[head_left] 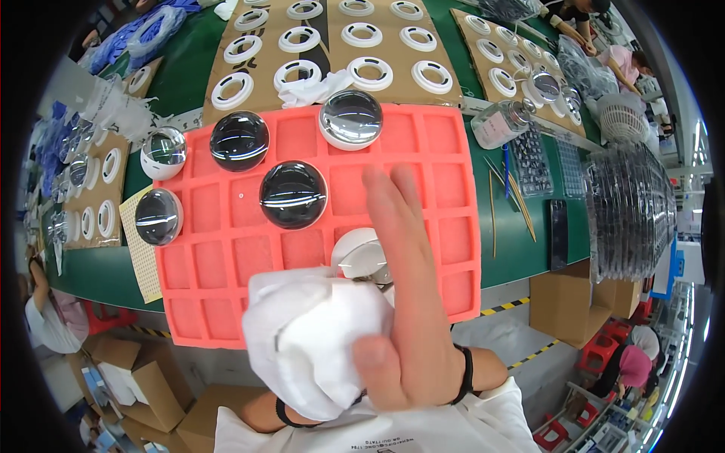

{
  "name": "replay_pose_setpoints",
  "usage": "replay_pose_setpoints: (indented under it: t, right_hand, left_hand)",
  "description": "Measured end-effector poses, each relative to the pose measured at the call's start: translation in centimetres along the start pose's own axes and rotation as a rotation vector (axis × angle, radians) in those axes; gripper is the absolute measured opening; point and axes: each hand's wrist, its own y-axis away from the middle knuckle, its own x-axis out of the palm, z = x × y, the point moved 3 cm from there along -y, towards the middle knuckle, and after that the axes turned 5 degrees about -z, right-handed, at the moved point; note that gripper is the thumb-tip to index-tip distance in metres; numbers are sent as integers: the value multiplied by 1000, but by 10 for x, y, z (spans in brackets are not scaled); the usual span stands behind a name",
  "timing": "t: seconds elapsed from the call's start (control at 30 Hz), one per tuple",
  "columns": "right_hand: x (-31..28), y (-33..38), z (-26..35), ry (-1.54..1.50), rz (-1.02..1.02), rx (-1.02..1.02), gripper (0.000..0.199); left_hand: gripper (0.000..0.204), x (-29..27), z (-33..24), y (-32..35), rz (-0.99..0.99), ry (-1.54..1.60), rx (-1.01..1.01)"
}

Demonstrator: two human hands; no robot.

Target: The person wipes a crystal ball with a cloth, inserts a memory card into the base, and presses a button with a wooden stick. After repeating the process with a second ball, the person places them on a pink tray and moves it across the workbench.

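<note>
A bunched white cloth (317,332) covers my left hand, hiding its fingers; the wrist with a black band shows below it. My right hand (411,325) is upright beside the cloth, fingers stretched out and thumb near the cloth's edge, with nothing visible in its grasp. Just beyond both hands, a white ring-shaped housing with a clear dome (364,253) sits in the pink compartment tray (477,249), partly hidden by the fingers and cloth. Other domed units stand in the tray: a dark one (293,195) in the middle, another dark one (239,141) behind it, and a clear one (351,119) at the back.
Behind the tray, cardboard (332,75) carries rows of white rings and a crumpled cloth (313,89). A glass jar (500,124), thin sticks (521,204) and stacked clear trays (627,211) are to the right. Other people work around the green table (521,249); open cartons (570,306) stand below.
</note>
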Motion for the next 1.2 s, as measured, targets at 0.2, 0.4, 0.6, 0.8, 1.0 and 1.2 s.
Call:
replay_pose_setpoints:
  t: [0.2,0.4,0.6,0.8,1.0,1.2]
  right_hand:
    - [2,6,-10,44,-65,71,78]
    - [7,-6,2,-22,58,39,81]
    - [-14,1,-12,-410,42,203,90]
    - [-16,-38,4,-52,-38,-248,94]
    - [28,-31,3,53,147,-105,63]
    - [38,-32,-10,-345,48,271,56]
  left_hand:
    - [53,-2,18,5,-32,48,23]
    - [50,-9,12,13,-52,180,-345]
    - [35,19,20,8,-72,521,-754]
    - [47,9,24,8,221,456,-544]
    - [42,-5,24,8,118,28,-203]
    - [45,-21,26,10,91,-271,58]
